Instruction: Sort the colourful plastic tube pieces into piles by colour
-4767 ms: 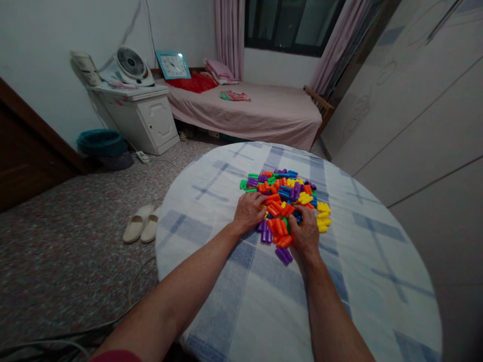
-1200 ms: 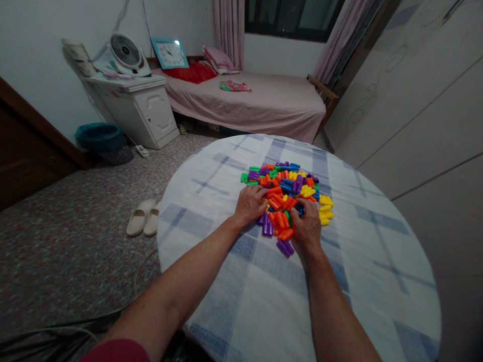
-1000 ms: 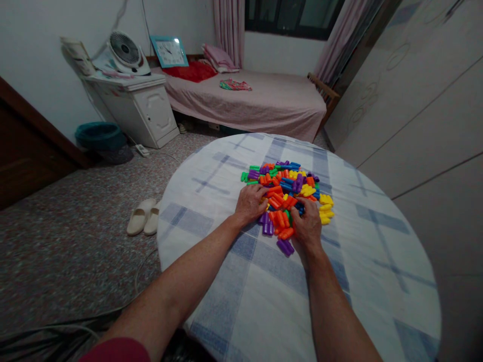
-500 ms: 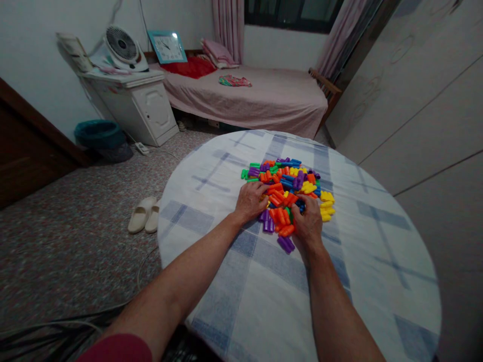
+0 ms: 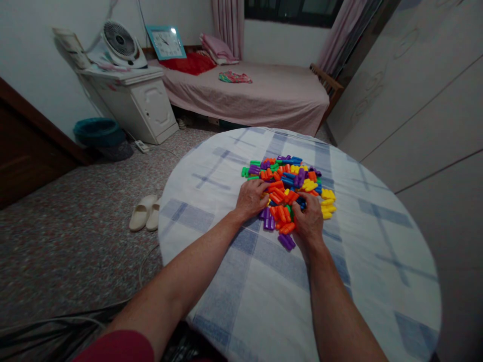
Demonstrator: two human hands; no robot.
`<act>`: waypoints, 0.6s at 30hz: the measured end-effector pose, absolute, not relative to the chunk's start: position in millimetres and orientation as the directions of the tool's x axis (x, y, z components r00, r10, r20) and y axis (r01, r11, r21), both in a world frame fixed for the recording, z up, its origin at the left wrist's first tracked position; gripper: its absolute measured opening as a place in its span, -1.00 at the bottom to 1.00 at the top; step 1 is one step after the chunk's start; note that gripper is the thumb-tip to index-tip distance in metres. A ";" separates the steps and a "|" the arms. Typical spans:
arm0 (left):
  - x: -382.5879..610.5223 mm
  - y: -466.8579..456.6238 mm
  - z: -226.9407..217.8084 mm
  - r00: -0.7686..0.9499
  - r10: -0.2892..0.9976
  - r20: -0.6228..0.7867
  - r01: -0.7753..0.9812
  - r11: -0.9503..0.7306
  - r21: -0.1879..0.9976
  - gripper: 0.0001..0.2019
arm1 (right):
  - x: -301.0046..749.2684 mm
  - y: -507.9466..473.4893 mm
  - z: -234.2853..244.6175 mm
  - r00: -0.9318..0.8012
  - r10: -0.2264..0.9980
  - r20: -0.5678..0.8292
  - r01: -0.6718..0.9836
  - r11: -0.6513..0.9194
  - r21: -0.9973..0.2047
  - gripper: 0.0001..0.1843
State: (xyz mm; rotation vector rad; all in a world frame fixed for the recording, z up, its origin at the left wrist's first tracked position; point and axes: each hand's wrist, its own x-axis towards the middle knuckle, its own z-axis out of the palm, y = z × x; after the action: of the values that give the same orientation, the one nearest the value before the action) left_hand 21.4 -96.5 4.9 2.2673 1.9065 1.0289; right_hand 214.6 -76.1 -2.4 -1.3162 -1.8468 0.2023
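Note:
A heap of small plastic building pieces lies in the middle of the table, in orange, purple, yellow, blue and green. My left hand [image 5: 251,198] rests at the heap's left side, its fingers loosely spread and touching orange pieces [image 5: 277,195]. On the near right side is my right hand [image 5: 309,216], thumb and fingers apart around a dark blue piece [image 5: 301,203]; no firm grip shows. Purple pieces [image 5: 268,219] lie between the hands, and one purple piece [image 5: 287,242] is nearest to me. Yellow pieces [image 5: 328,207] sit just right of my right hand. My palms hide some pieces.
The round table wears a white and blue checked cloth [image 5: 222,261]. Beyond it stands a bed [image 5: 271,95]. At the left are a white cabinet [image 5: 151,110] with a fan [image 5: 121,40], a bin [image 5: 101,136] and pale slippers [image 5: 141,213] on the floor.
The view has shifted very slightly. Both hands stay at the heap in nearly the same pose, and no piece has visibly moved.

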 end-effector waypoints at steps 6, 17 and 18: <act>21.3 -96.7 4.6 0.043 0.874 0.484 0.880 -0.263 0.396 -0.71 | 214.4 -76.4 -2.3 -0.092 0.846 0.525 0.712 0.425 -0.560 -0.73; 21.5 -96.9 5.2 0.047 0.880 0.472 0.883 -0.258 0.393 -0.69 | 215.5 -75.1 -4.9 -0.098 0.840 0.534 0.715 0.433 -0.549 -0.74; 21.4 -97.1 5.3 0.048 0.879 0.475 0.883 -0.259 0.391 -0.68 | 215.3 -75.3 -4.6 -0.095 0.841 0.533 0.717 0.430 -0.549 -0.74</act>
State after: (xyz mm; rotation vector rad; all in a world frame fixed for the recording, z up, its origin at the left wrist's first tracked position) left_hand 21.4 -97.1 5.3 2.2788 1.9157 1.0236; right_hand 215.3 -75.3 -4.6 -1.3280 -1.8488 0.1872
